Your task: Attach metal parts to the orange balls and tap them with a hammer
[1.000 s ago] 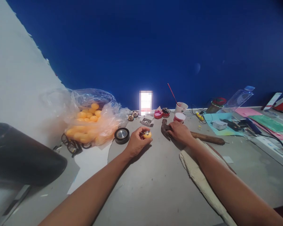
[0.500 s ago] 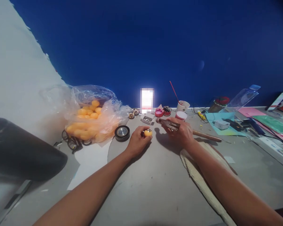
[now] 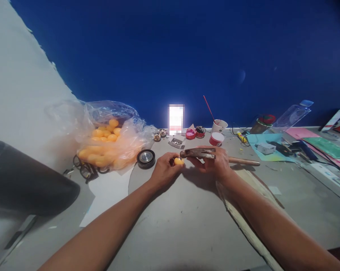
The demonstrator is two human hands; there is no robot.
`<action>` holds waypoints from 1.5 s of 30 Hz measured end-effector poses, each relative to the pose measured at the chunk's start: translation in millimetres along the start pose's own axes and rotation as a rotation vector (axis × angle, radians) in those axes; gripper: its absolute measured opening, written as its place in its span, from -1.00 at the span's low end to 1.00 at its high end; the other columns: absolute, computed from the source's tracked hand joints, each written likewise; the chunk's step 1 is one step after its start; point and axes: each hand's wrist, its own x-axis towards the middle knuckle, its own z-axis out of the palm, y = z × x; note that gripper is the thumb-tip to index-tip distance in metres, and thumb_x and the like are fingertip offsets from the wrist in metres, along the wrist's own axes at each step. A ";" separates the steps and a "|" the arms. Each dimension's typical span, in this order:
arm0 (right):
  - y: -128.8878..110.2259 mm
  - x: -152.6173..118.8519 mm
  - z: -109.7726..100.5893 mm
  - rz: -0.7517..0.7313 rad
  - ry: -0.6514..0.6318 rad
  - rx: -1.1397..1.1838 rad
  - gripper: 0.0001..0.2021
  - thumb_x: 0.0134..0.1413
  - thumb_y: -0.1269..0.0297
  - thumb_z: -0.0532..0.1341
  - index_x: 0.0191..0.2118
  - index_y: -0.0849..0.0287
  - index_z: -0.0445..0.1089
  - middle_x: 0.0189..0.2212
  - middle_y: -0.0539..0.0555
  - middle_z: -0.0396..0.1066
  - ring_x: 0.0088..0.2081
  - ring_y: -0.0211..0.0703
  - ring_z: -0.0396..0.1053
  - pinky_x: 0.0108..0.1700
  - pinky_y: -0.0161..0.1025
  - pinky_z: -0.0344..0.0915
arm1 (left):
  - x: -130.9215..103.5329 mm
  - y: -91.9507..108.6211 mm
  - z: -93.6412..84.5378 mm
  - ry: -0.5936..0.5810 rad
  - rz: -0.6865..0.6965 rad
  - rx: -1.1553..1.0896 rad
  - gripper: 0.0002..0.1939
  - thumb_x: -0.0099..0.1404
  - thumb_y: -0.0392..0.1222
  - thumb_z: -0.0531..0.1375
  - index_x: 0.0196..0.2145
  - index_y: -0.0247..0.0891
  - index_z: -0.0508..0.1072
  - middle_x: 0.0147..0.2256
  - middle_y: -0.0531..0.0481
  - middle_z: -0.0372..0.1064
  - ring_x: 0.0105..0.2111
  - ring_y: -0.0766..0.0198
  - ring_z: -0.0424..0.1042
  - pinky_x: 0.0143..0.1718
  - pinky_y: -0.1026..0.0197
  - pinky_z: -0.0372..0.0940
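My left hand (image 3: 166, 167) is closed around a small orange ball (image 3: 178, 161) with a shiny metallic bit on its top, held low over the grey table. My right hand (image 3: 213, 163) grips a hammer (image 3: 199, 152) close to its worn metal head, with the wooden handle sticking out to the right past the wrist. The tip of the hammer head is right at the top of the ball; whether it touches, I cannot tell. A black ring-shaped object with a silver centre (image 3: 146, 159) lies just left of my left hand.
Left stands a clear plastic bag (image 3: 124, 139) of orange balls, by a dark cylinder (image 3: 25, 180). Behind my hands are a small grey tray (image 3: 176, 142), red containers (image 3: 190, 134) and a paper cup (image 3: 220, 126). A cloth strip (image 3: 249, 226) lies under my right forearm.
My right hand has brought the hammer head left and slightly down, from apart to right at the top of the ball. My left hand stays nearly in place, still holding the ball.
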 end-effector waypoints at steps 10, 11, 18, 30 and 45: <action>1.5 1.8 -1.8 0.003 -0.014 0.032 -0.76 0.33 0.05 0.32 -0.17 0.04 0.69 -0.30 0.08 0.69 -0.42 -0.14 0.54 -0.36 -0.23 0.25 | -1.8 -1.5 0.8 -0.018 0.038 -0.004 -0.71 0.19 -0.25 0.29 -0.13 -0.21 0.71 -0.24 -0.02 0.59 -0.27 0.21 0.48 -0.20 0.20 0.34; 1.1 1.8 -2.0 0.012 0.003 0.024 -0.74 0.33 0.03 0.32 -0.17 0.06 0.69 -0.29 0.09 0.70 -0.42 -0.14 0.54 -0.36 -0.22 0.26 | -1.7 -1.8 1.1 -0.023 0.037 -0.006 -0.73 0.20 -0.24 0.29 -0.15 -0.21 0.71 -0.25 -0.01 0.58 -0.28 0.22 0.47 -0.22 0.21 0.33; 0.5 3.5 -4.5 -0.010 -0.037 0.051 -0.77 0.35 0.05 0.30 -0.14 0.00 0.69 -0.30 0.07 0.69 -0.41 -0.11 0.53 -0.38 -0.21 0.24 | -0.2 -2.1 0.9 -0.017 0.049 0.010 -0.72 0.17 -0.26 0.29 -0.16 -0.21 0.71 -0.27 0.00 0.58 -0.30 0.23 0.46 -0.24 0.23 0.32; 0.0 6.2 -7.6 0.088 -0.092 0.000 -0.69 0.30 -0.02 0.30 -0.11 0.04 0.70 -0.36 0.10 0.67 -0.43 -0.09 0.51 -0.38 -0.18 0.22 | 0.0 0.3 1.2 -0.019 0.001 0.053 -0.69 0.13 -0.24 0.31 -0.15 -0.25 0.69 -0.29 0.01 0.59 -0.33 0.24 0.47 -0.25 0.22 0.34; -0.1 10.6 -15.0 0.063 -0.161 0.040 -0.73 0.32 0.02 0.29 -0.14 -0.01 0.71 -0.35 0.06 0.68 -0.43 -0.12 0.49 -0.39 -0.20 0.15 | 0.9 1.3 0.7 -0.055 -0.013 0.023 -0.66 0.12 -0.24 0.31 -0.11 -0.27 0.67 -0.26 -0.01 0.59 -0.33 0.24 0.47 -0.24 0.20 0.35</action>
